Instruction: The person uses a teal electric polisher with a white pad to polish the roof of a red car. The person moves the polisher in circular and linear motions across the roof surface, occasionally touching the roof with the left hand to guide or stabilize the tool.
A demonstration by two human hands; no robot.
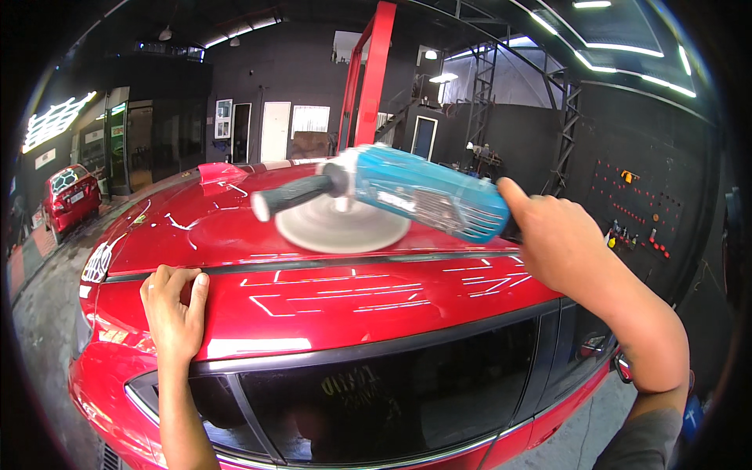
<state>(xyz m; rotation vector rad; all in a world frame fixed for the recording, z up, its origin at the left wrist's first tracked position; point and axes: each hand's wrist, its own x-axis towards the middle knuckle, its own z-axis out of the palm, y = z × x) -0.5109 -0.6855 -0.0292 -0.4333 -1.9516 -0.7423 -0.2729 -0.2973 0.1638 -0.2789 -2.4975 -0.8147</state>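
Note:
A blue electric car polisher [431, 196] is held out over the red car's roof [172, 227], its rear end in the grip of my right hand [560, 235]. Under its head the round pale pad [342, 227] is blurred and meets the roof panel. The black side handle [296, 196] sticks out to the left with no hand on it. My left hand [174, 309] leans on the roof's near edge by the black trim strip [313, 265], holding nothing. Its fingers are bent and the thumb stands apart.
A small red roof fin [222, 173] rises at the far left of the roof. Below are dark side windows [392, 392]. Beyond stand a red lift post [376, 70], another red car [70, 196] and a wall tool board [634, 211]. A thin cord [583, 435] hangs at lower right.

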